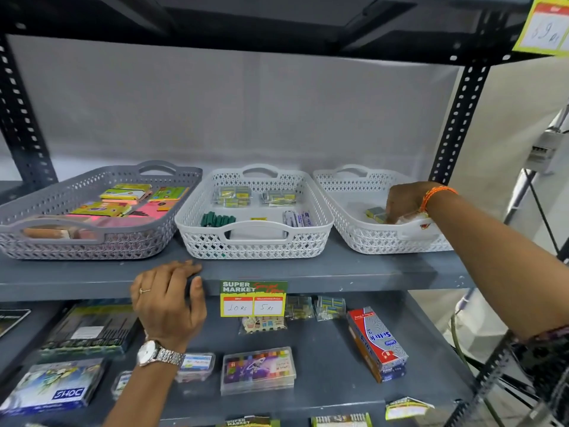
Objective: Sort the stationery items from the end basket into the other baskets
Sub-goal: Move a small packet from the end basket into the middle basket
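I see three baskets in a row across the middle of the frame, on a grey metal shelf (308,266). My right hand (403,200) reaches into the white end basket (363,238) at the right of the frame, its fingers curled down and closing on a small grey-and-yellow packet (376,213) lying on the basket floor. I cannot tell whether the packet is already lifted or just touched. An orange thread band (437,194) circles that wrist.

My left hand (167,297) sits at lower centre-left, fingers pressed together and hooked over the front edge of the shelf, thumb pressed against the lip, holding nothing else. A metal watch (157,354) is on that wrist.

The middle white basket (255,245) holds similar yellow-grey packets (234,195) at its back, green items (217,220) at front left and pens (297,218) at front right. The grey basket (92,245) at left holds colourful packs (126,192). A yellow price tag (253,300) hangs from the shelf edge just right of my left hand.
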The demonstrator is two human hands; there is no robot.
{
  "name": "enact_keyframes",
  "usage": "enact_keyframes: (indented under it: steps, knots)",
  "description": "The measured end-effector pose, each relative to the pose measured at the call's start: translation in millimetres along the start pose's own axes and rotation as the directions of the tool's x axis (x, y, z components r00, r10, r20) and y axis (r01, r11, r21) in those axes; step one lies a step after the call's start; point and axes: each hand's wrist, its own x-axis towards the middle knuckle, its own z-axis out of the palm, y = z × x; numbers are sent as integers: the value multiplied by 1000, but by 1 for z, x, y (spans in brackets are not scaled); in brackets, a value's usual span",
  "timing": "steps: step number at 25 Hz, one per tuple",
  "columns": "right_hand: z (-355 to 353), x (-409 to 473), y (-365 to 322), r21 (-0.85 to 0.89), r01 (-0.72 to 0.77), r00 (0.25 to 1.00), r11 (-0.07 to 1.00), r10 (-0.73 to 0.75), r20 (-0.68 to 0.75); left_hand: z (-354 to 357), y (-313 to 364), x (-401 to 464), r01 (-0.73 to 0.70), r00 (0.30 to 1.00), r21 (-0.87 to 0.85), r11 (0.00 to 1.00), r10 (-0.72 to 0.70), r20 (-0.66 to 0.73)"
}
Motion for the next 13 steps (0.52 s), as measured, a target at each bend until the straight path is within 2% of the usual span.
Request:
enact_keyframes:
  steps: [4, 5, 7, 9, 13]
  knots:
    - [-6, -20, -8, 180, 28, 995, 983, -11, -98, -1, 0, -1, 0, 1000, 5, 1000, 0, 3]
    - [-7, -18, -7, 271, 34, 995, 962, -8, -99, -1, 0, -2, 1, 1000, 7, 1000, -1, 4]
    - [-7, -14, -8, 467, 41, 996, 883, -1, -86, 0, -1, -2, 1, 1000, 10, 1000, -1, 6]
    - [-8, -16, -9, 600, 53, 990, 799, 35, -135, 1, -1, -1, 7, 1000, 8, 1000, -7, 4]
    - [-9, -16, -9, 719, 174, 942, 673, 99, -320, 2, 0, -2, 19, 1000, 4, 1000, -19, 10]
